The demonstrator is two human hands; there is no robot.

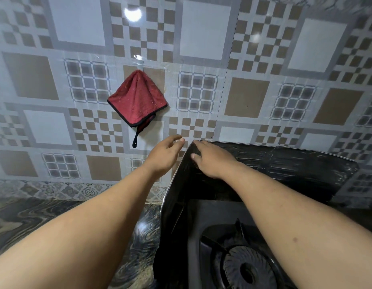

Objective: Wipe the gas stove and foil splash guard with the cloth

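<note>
Step in hand: judged from the scene, wiping has not begun; the red cloth hangs untouched from a hook on the tiled wall, far left of the stove.
Left hand: raised below the cloth and apart from it, fingers loosely bent, holding nothing.
Right hand: rests on the top corner of the foil splash guard, fingers laid over its edge and thumb on the inner face; whether it grips or only steadies is unclear.
Splash guard: dark, crinkled, standing around the far and left sides of the gas stove.
Burner: near right, partly hidden by the right forearm.
Counter: dark marbled surface at near left.
Next move: likely the left hand must rise further, take the cloth and lift its loop off the hook.
</note>
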